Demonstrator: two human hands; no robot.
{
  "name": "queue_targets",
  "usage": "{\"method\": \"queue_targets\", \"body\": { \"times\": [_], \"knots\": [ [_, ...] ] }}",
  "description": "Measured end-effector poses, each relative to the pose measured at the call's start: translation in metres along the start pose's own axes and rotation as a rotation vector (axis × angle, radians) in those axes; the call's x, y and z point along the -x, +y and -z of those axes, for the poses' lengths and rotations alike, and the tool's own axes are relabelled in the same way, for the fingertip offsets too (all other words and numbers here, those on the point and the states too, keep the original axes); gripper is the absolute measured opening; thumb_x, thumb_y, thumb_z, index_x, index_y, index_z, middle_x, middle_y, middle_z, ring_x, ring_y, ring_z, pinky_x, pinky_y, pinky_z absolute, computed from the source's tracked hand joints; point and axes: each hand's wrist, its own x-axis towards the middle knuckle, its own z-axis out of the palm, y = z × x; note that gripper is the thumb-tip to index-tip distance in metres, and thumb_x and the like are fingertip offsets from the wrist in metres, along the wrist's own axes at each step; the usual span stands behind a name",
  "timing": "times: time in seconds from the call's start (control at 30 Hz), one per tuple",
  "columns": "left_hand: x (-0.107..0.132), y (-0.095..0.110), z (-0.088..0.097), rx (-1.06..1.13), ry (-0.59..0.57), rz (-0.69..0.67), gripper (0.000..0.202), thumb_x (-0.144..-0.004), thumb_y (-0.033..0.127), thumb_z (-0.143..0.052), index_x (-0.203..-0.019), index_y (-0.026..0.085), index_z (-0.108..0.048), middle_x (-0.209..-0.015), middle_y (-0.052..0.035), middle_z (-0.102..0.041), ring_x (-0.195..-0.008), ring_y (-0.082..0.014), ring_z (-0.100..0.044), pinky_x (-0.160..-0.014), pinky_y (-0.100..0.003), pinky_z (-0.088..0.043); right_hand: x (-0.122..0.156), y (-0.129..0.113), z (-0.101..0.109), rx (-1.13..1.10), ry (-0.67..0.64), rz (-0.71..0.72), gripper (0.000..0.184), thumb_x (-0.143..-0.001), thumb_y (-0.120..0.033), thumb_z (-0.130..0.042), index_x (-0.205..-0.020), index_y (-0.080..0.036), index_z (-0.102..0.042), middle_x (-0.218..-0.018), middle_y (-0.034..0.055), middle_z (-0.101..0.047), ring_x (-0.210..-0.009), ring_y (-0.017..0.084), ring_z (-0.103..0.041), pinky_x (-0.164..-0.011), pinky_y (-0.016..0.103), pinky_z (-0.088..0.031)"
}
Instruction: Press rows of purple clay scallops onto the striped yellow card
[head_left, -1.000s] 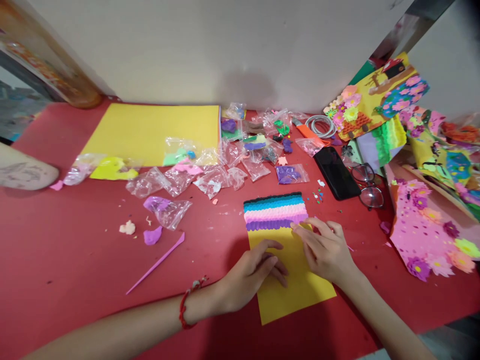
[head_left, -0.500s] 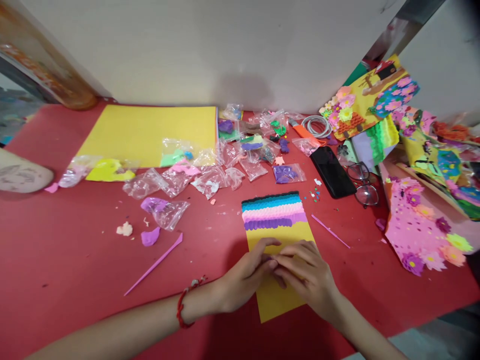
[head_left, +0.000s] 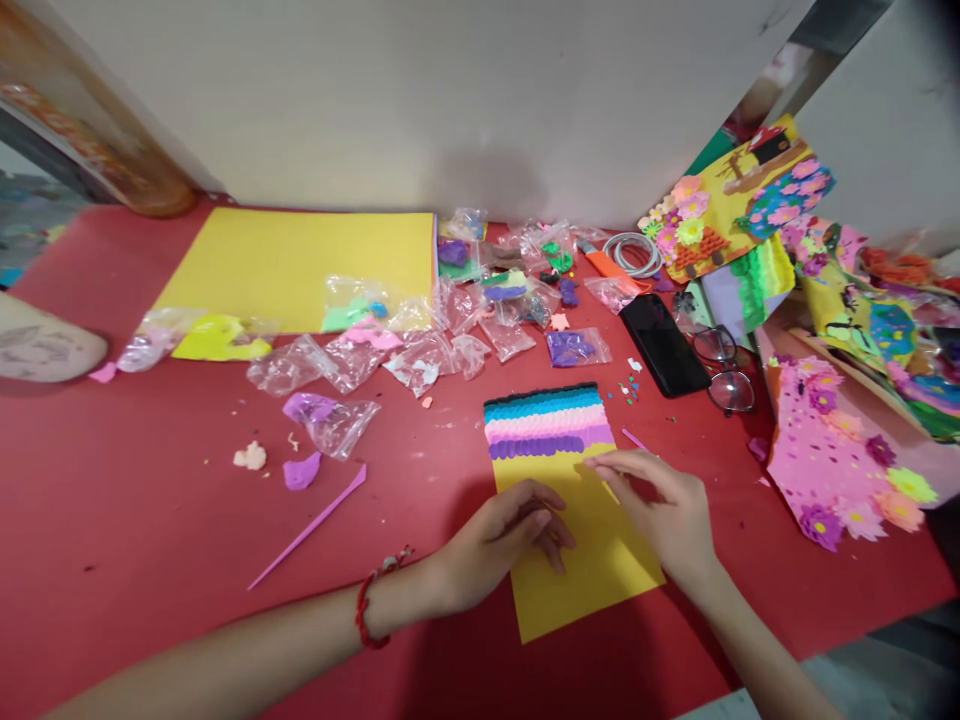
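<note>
Working over a yellow sheet [head_left: 570, 590] lying on a red table [head_left: 150, 520], with rows of clay [head_left: 544, 412] across its far end. Poising the right hand [head_left: 667, 505] beside the short purple row [head_left: 536, 447], with thumb and fingertips nearly together; impossible to tell if pinching anything. Holding the left hand [head_left: 495, 545] half open above the sheet, with fingers loosely curled; impossible to tell if empty.

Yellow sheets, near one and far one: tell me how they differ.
The near sheet carries bumpy coloured rows across its far end; the far sheet shows plain yellow where uncovered. The near sheet looks smaller than the far sheet. The near sheet has the left hand over it, while the far sheet has clear bags along its front edge. Both are yellow and lie on the red table.
</note>
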Motion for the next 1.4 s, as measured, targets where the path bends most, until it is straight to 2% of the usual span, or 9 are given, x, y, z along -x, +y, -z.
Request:
{"method": "queue_targets", "body": {
  "times": [0.1, 0.27, 0.43, 0.6, 0.8, 0.87, 0.93, 1.07, 1.4],
  "knots": [
    [0.000, -0.001, 0.001, -0.011, 0.000, 0.003, 0.036, -0.086, 0.048, -0.050, -0.097, 0.014, -0.047, -0.084, -0.0053, -0.061, -0.071, -0.0130, -0.061, -0.072, -0.030, -0.047, -0.009, 0.007, 0.005, 0.008, -0.015, -0.060, 0.009, -0.080, -0.024, -0.060, -0.081, -0.025, -0.069, -0.081, -0.0008, -0.073, -0.074, 0.016, -0.068, -0.068, 0.028, -0.054],
    [0.001, -0.001, 0.001, -0.028, 0.017, 0.007, 0.038, -0.085, 0.050, -0.051, -0.097, 0.014, -0.047, -0.083, -0.0055, -0.061, -0.070, -0.0130, -0.060, -0.071, -0.030, -0.046, -0.016, 0.018, 0.005, 0.115, -0.014, -0.008, 0.009, -0.077, -0.025, -0.063, -0.070, -0.024, -0.068, -0.070, -0.0013, -0.071, -0.065, 0.015, -0.065, -0.066, 0.030, -0.053],
    [0.001, -0.001, 0.001, -0.027, 0.023, 0.007, 0.038, -0.086, 0.050, -0.049, -0.098, 0.014, -0.047, -0.083, -0.0056, -0.061, -0.070, -0.0134, -0.060, -0.072, -0.031, -0.045, -0.023, 0.025, 0.002, 0.124, -0.051, 0.139, 0.014, -0.084, -0.020, -0.054, -0.083, -0.022, -0.068, -0.083, 0.0023, -0.071, -0.076, 0.016, -0.066, -0.070, 0.030, -0.054],
    [0.001, -0.001, 0.000, -0.006, 0.018, 0.012, 0.038, -0.085, 0.050, -0.049, -0.099, 0.014, -0.046, -0.084, -0.0057, -0.061, -0.070, -0.0133, -0.060, -0.071, -0.031, -0.045, -0.025, 0.025, 0.000, 0.169, -0.026, 0.131, 0.009, -0.081, -0.022, -0.059, -0.076, -0.023, -0.066, -0.073, 0.0006, -0.070, -0.068, 0.015, -0.065, -0.065, 0.029, -0.053],
    [0.002, 0.000, 0.000, -0.012, 0.026, 0.017, 0.039, -0.085, 0.050, -0.050, -0.099, 0.014, -0.046, -0.083, -0.0055, -0.060, -0.071, -0.0139, -0.060, -0.072, -0.032, -0.046, -0.025, 0.027, 0.001, 0.175, -0.060, 0.168, 0.015, -0.085, -0.019, -0.052, -0.089, -0.022, -0.066, -0.086, 0.0024, -0.071, -0.078, 0.016, -0.067, -0.070, 0.029, -0.053],
    [0.002, -0.001, 0.001, -0.009, 0.029, 0.015, 0.038, -0.085, 0.050, -0.050, -0.099, 0.014, -0.047, -0.083, -0.0055, -0.061, -0.071, -0.0139, -0.060, -0.072, -0.032, -0.045, -0.025, 0.029, 0.000, 0.198, -0.044, 0.168, 0.010, -0.084, -0.022, -0.056, -0.084, -0.022, -0.066, -0.079, 0.0011, -0.071, -0.072, 0.015, -0.066, -0.067, 0.028, -0.051],
    [0.002, -0.002, 0.001, -0.001, 0.031, 0.013, 0.038, -0.085, 0.049, -0.050, -0.099, 0.014, -0.047, -0.083, -0.0053, -0.061, -0.070, -0.0138, -0.061, -0.071, -0.032, -0.045, -0.025, 0.031, -0.002, 0.235, -0.037, 0.225, 0.009, -0.083, -0.025, -0.058, -0.079, -0.022, -0.066, -0.074, 0.0001, -0.070, -0.068, 0.014, -0.064, -0.064, 0.029, -0.048],
    [0.002, -0.002, 0.001, 0.018, 0.027, 0.011, 0.038, -0.085, 0.050, -0.050, -0.099, 0.014, -0.046, -0.082, -0.0051, -0.061, -0.068, -0.0138, -0.061, -0.070, -0.031, -0.045, -0.026, 0.036, -0.005, 0.335, -0.055, 0.358, 0.013, -0.086, -0.022, -0.054, -0.084, -0.022, -0.068, -0.081, 0.0015, -0.071, -0.073, 0.015, -0.062, -0.064, 0.030, -0.040],
    [0.001, -0.002, 0.002, 0.006, 0.022, 0.016, 0.038, -0.085, 0.050, -0.049, -0.099, 0.015, -0.046, -0.082, -0.0045, -0.061, -0.068, -0.0141, -0.062, -0.071, -0.032, -0.045, -0.026, 0.036, -0.007, 0.357, -0.057, 0.348, 0.011, -0.086, -0.019, -0.055, -0.083, -0.021, -0.066, -0.081, -0.0004, -0.071, -0.074, 0.014, -0.058, -0.066, 0.031, -0.032]
  ]
}}
